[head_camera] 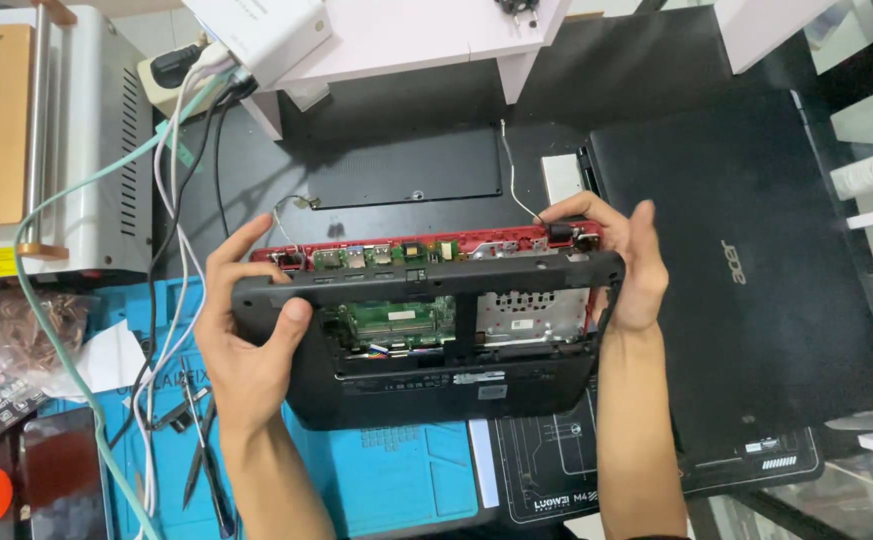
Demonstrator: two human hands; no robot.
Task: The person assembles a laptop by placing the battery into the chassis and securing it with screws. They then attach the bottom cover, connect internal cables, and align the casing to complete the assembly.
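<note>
I hold a small opened laptop base (427, 385) tilted up above the work mat. Its black bottom shell has open bays showing a green circuit board (397, 322) and a silver metal cage (532, 315). A red edge with ports (397, 250) runs along the top. My left hand (247, 340) grips the left side, thumb pressed on the black shell. My right hand (622, 265) grips the upper right corner, fingers over the red edge. Thin antenna wires (512, 175) trail from the top.
A black closed laptop (747, 270) lies to the right. A flat black panel (407, 170) lies behind. A blue work mat (397, 480) holds tweezers (202, 455). A metal-cased machine (67, 140), cables (172, 200) and a power strip sit at left.
</note>
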